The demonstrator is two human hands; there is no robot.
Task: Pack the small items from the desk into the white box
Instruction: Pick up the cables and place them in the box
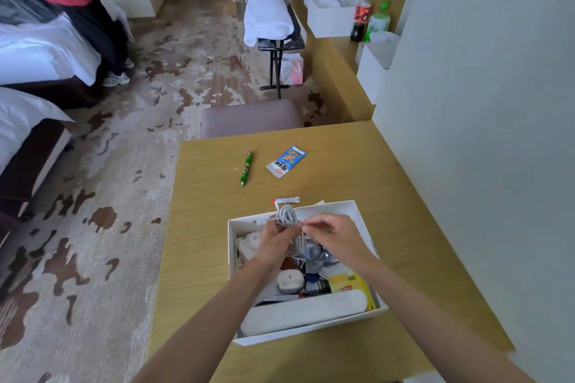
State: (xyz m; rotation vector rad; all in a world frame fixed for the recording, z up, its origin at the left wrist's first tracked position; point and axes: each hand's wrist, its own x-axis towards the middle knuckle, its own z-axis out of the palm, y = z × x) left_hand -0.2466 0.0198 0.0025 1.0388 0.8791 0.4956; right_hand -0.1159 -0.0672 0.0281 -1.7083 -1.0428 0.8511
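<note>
The white box [357,208] sits on the wooden desk [202,258], packed with several small items: a long white case, a yellow packet, a grey pod-shaped case and a soft white toy. Both hands hover over its far half. My left hand [273,242] grips a coiled white cable [287,216]. My right hand [333,235] pinches a strand of that same cable. Beyond the box on the desk lie a green wrapped sausage stick [246,168], a blue snack packet [286,161] and a small white sachet [287,199].
A padded stool [252,118] stands at the desk's far edge. A wall runs along the right. Further back, a shelf holds white boxes and two bottles [370,17]. A folding rack carries white towels [267,19]. A person in a red top stands by the beds at left.
</note>
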